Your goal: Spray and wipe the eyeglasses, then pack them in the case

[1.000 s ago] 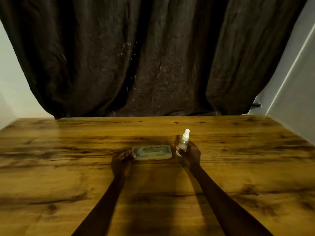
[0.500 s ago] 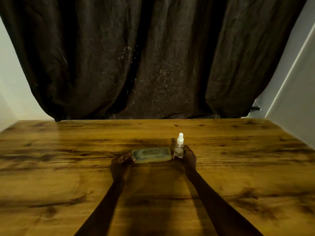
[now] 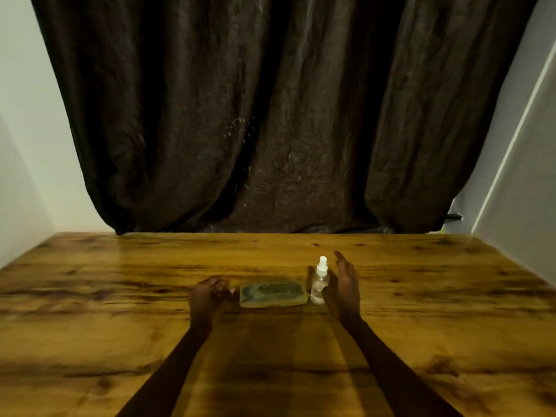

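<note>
While both grips hang loose and empty, right hand (image 3: 346, 284) beside spray bottle (image 3: 319, 281), left hand (image 3: 207, 296) beside case (image 3: 273, 294)

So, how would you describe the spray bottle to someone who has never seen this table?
Look at the middle of the wooden table, in front of the dark curtain. A flat greenish case lies there, and the spray bottle stands upright at its right end, beside the open right hand. It is the only tall, clear thing, with a white cap.
</note>
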